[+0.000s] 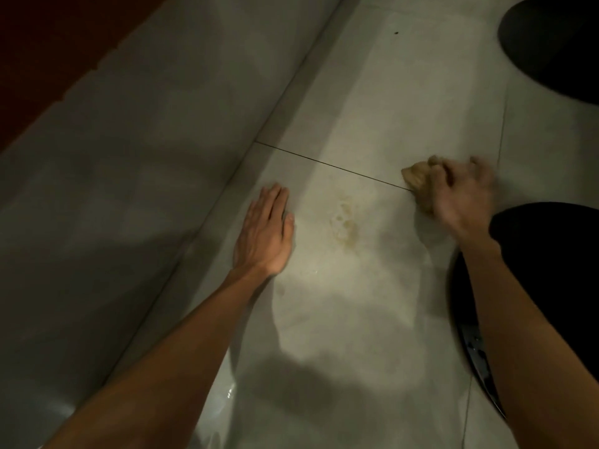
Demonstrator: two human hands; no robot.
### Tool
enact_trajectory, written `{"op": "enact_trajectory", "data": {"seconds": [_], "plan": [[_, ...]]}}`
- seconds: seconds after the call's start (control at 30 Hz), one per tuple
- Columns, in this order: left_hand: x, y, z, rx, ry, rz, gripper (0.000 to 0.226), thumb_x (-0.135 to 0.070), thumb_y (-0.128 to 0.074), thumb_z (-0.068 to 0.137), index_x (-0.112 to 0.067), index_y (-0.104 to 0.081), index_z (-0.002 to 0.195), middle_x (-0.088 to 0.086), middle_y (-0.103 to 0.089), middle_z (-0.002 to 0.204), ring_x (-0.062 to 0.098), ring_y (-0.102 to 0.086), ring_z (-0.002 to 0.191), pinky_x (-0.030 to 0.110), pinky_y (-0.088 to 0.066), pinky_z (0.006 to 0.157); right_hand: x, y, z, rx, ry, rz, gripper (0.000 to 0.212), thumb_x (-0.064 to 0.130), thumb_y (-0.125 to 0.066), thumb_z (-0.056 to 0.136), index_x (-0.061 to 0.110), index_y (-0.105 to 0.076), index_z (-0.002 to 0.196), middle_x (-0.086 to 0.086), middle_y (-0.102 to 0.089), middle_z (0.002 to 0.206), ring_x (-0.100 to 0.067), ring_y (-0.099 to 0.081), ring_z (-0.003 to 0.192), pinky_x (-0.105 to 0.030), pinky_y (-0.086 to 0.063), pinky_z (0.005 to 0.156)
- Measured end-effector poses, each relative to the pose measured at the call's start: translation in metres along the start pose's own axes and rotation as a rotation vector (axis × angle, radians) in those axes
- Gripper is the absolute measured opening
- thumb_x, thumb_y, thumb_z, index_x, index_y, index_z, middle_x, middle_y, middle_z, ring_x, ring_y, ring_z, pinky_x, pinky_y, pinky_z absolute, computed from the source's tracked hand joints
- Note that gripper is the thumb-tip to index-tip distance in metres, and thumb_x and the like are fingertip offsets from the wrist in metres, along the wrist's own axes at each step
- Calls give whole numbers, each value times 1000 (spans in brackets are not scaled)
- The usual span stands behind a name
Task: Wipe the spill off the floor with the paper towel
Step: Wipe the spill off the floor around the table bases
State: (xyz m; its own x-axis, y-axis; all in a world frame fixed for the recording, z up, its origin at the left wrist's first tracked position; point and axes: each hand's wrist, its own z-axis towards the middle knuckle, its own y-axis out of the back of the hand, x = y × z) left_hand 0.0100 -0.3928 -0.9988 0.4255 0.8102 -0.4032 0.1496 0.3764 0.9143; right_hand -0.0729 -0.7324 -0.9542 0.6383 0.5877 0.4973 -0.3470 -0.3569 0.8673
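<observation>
Left of the spill point(345, 222), I see the left hand point(264, 234) lying flat on the floor point(356, 319). It is palm down with the fingers straight and close together, the thumb along the side nearest the spill, and it holds nothing.

Right of the spill and a little beyond it, the right hand point(460, 196) is blurred. Its fingers curl over a crumpled paper towel point(416, 181) and hold it against the tile. The towel looks tan or stained. Its free end pokes out from under the fingers toward the spill and touches the dark grout line point(324, 163), which runs across just beyond the spill. The towel sits apart from the spill, not over it.

The spill is a faint yellowish-brown blotch of rings and smears on the pale, glossy tile, between the two hands. On my side of the spill the tile shows a wet sheen.

Further left of the spill, past the left hand, a grey wall point(129, 189) rises from the floor, with a dark red band point(39, 43) above it. Right of the spill, beside the right forearm, is a black rounded shape point(470, 286); I cannot tell what it is. Far beyond the spill to the right, a second black shape point(557, 43) fills the corner, and a tiny dark speck point(396, 33) lies on the tile.
</observation>
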Motion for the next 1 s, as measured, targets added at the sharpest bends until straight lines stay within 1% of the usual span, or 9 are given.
{"op": "enact_trajectory", "data": {"seconds": [0.1,0.27,0.47,0.57,0.63,0.7,0.8,0.93,1.0], "plan": [[0,-1,1,-3,-2,34,58,-32,-33,117,-14,-29,172,3,-23,181,21,-12,170,37,-6,139,-9,-28,4,88,122,-161,71,55,-42,113,12,-34,169,-13,-20,180,-42,-11,167,-52,-6,136],[-1,-4,1,-32,-19,68,57,-29,-35,117,-11,-31,171,5,-27,180,24,-16,169,42,-13,138,4,-42,2,-35,110,-66,59,27,-43,117,-7,-34,164,-29,-33,172,-44,-27,162,-45,-14,136],[-2,-4,1,-29,-21,59,58,-28,-35,117,-11,-29,172,5,-25,181,23,-14,170,43,-13,138,32,-55,-69,41,405,-12,52,26,-48,116,9,-43,166,-12,-40,173,-30,-29,165,-41,-26,135],[-1,-3,0,-28,-24,53,58,-28,-36,117,-11,-30,172,4,-25,181,23,-15,170,41,-12,138,20,-54,-61,123,600,-30,53,27,-53,114,2,-48,161,-18,-48,167,-36,-37,161,-47,-31,133],[0,-3,1,-24,-25,52,58,-29,-35,117,-12,-29,172,3,-24,181,22,-14,170,40,-10,138,13,-47,-28,148,565,-113,54,32,-45,115,3,-49,161,-19,-44,169,-40,-29,164,-50,-20,136],[-1,-3,1,-27,-25,48,58,-29,-35,117,-13,-28,172,2,-24,181,22,-13,170,39,-9,139,13,-45,2,86,411,-154,54,30,-41,117,3,-44,163,-19,-36,173,-45,-18,166,-52,-9,137],[0,-4,1,-39,-23,41,58,-28,-36,117,-13,-29,172,2,-24,181,21,-13,170,39,-10,138,37,-54,6,18,233,-77,54,24,-39,118,-1,-36,166,-21,-32,175,-42,-17,166,-46,-11,137],[1,-4,1,-43,-28,48,58,-30,-33,116,-14,-29,172,1,-25,181,21,-14,170,39,-10,139,61,-61,-54,33,423,25,45,16,-45,117,9,-51,161,-12,-43,171,-35,-31,163,-41,-25,135],[1,-4,1,-40,-29,51,59,-32,-31,116,-14,-29,172,2,-25,181,21,-13,170,39,-10,139,65,-66,-89,85,517,57,49,11,-53,114,10,-49,163,-12,-46,169,-33,-35,162,-42,-30,134]]}}
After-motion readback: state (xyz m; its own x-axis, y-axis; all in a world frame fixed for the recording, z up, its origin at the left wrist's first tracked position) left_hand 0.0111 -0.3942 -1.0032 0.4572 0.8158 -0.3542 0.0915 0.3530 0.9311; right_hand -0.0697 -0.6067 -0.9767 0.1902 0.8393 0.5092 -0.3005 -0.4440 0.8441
